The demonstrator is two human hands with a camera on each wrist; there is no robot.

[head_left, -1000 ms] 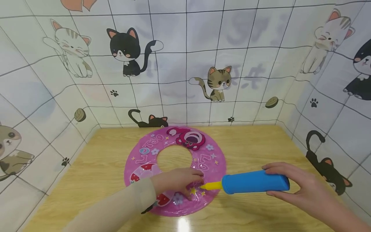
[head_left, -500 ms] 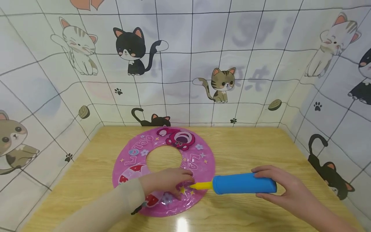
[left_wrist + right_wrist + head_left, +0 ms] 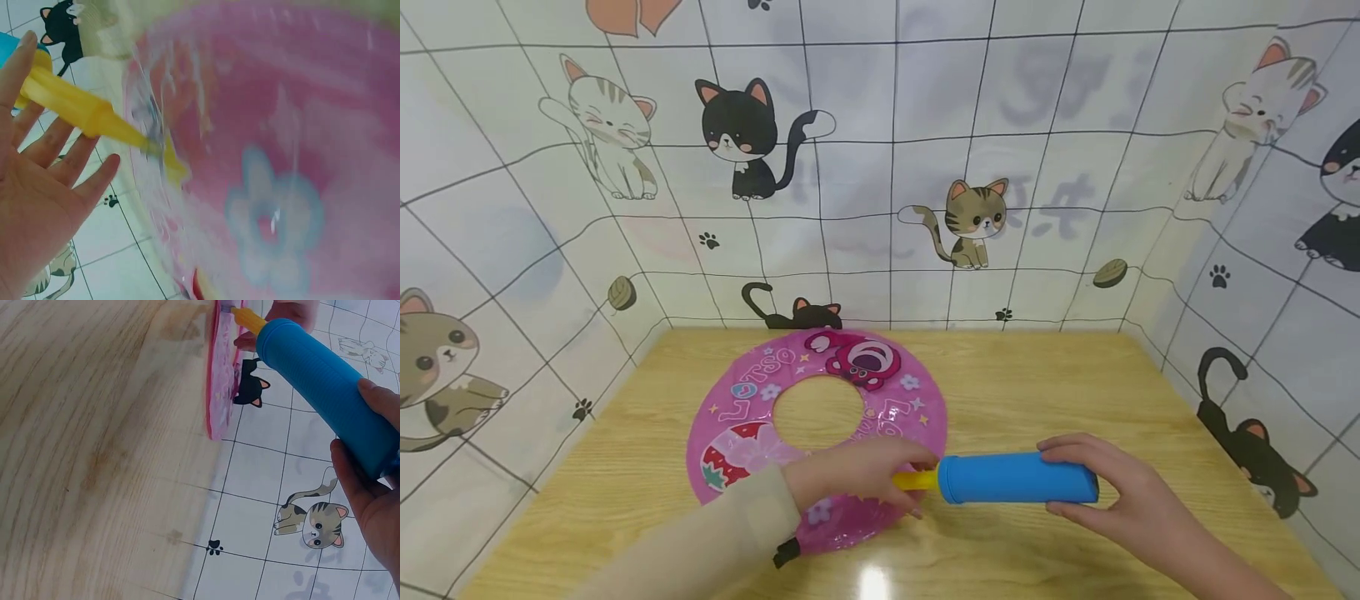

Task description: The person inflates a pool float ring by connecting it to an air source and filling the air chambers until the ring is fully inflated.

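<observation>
A pink swim ring (image 3: pixel 730 408), flat and printed with a bear and strawberries, lies on the wooden table. My right hand (image 3: pixel 1112 492) grips the rear end of a blue hand pump (image 3: pixel 1015 478), thumb and fingers on opposite sides. At the pump's front, my left hand (image 3: pixel 872 471) holds the yellow nozzle (image 3: pixel 72 103) between its fingers, above the ring's near right part. In the left wrist view the nozzle tip meets a clear valve (image 3: pixel 153 140) on the ring; how deep it sits cannot be made out.
Cat-printed white tiled sheeting (image 3: pixel 850 167) rises behind the table (image 3: pixel 1045 375) and along both sides. A small black piece (image 3: pixel 787 552) shows at the ring's near edge, below the left sleeve.
The left hand has shifted right, from pressing on the ring beside the nozzle tip to holding the nozzle. Ring, pump and right hand sit further left in the head view than a second ago.
</observation>
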